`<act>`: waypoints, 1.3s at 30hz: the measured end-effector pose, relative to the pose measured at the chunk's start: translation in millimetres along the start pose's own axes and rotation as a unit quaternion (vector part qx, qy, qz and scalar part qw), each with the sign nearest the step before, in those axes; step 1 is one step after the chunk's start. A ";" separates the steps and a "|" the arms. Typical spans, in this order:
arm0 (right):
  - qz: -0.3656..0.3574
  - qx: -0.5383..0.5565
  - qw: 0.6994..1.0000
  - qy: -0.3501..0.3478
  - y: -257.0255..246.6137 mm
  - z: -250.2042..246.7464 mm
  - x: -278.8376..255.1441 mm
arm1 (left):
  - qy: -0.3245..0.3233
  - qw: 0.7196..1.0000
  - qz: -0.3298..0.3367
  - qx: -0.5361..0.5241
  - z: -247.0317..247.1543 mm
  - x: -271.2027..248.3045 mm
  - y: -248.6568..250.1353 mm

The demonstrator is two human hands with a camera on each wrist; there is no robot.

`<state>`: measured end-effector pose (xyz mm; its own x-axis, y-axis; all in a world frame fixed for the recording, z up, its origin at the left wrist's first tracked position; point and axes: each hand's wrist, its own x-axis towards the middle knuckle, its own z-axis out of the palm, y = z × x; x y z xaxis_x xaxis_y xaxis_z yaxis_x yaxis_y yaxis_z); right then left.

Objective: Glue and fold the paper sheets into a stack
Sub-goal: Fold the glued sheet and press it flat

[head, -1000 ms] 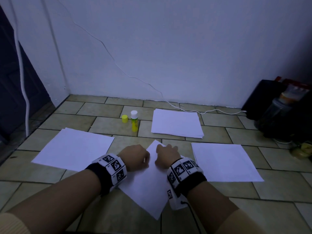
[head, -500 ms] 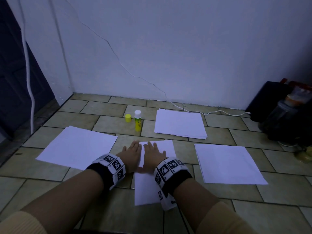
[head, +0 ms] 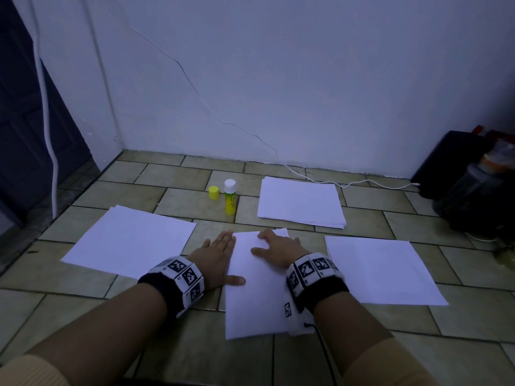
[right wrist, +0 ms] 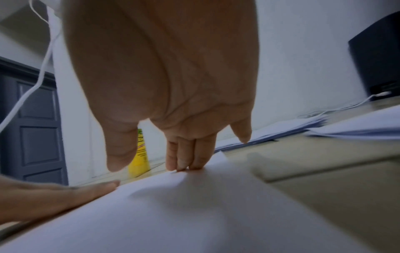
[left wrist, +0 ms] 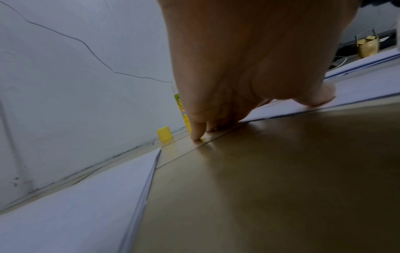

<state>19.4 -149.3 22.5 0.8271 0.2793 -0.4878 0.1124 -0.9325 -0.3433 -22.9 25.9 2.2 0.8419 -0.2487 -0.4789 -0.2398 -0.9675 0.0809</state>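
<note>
A folded white sheet [head: 256, 285] lies on the tiled floor in front of me. My left hand [head: 220, 254] lies flat along its left edge, fingers straight on the tile [left wrist: 197, 135] and thumb [left wrist: 318, 99] on the paper. My right hand [head: 278, 246] presses flat on the sheet's far right part, fingertips [right wrist: 186, 162] down on the paper [right wrist: 194, 205]. An uncapped yellow glue stick [head: 230, 196] stands beyond the sheet, its yellow cap [head: 213, 192] beside it. Neither hand holds anything.
A stack of white sheets [head: 301, 201] lies at the back right, another pile [head: 131, 240] to the left and one [head: 381, 268] to the right. Dark bags and a bottle [head: 473, 190] crowd the right corner. A white cable [head: 348, 183] runs along the wall.
The sheet has turned from diagonal to straight. Both hands went from curled to flat, then slid apart: the left to the sheet's left edge, the right towards its right side.
</note>
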 end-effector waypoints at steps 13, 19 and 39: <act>0.026 -0.127 0.982 0.135 2.8 6.7 -14.8 | 0.097 0.986 0.021 0.135 -27.1 -11.8 -2.7; 0.003 -0.111 0.993 0.038 -27.9 24.6 -18.8 | 0.103 0.990 0.057 0.077 -28.1 -18.0 -9.9; -0.008 -0.070 0.997 -0.009 34.7 0.0 -16.2 | -0.049 0.998 0.000 0.045 1.3 -15.3 -15.3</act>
<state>9.9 -186.2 18.5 0.8150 0.2979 -0.4970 0.2027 -0.9501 -0.2371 -32.7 44.5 7.2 0.7919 -0.2383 -0.5623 -0.2853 -0.9584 0.0044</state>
